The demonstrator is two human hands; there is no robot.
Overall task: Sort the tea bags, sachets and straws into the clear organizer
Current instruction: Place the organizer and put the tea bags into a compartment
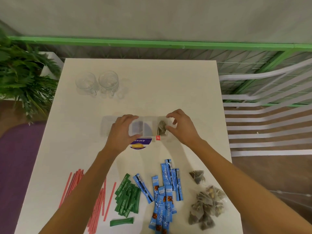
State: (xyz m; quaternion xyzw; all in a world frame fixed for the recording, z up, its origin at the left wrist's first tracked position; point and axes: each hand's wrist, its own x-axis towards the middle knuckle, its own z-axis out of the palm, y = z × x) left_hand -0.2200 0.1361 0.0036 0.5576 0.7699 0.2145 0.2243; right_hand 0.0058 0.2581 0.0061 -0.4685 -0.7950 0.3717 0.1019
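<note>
Head cam: I see left hand point(121, 130) gripping organizer point(105, 125); right hand point(182, 127) at tea bag point(161, 127), rightmost compartment, pinch unclear.

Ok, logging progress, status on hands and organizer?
Left hand grips clear organizer. Right hand pinches tea bag in its right-end compartment. Sachets, straws, other tea bags unsorted on table.

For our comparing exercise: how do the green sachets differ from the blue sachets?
The green sachets are shorter and slimmer than the blue sachets. The green sachets lie to the left of the blue sachets. Both lie loose on the table, outside the organizer.
</note>
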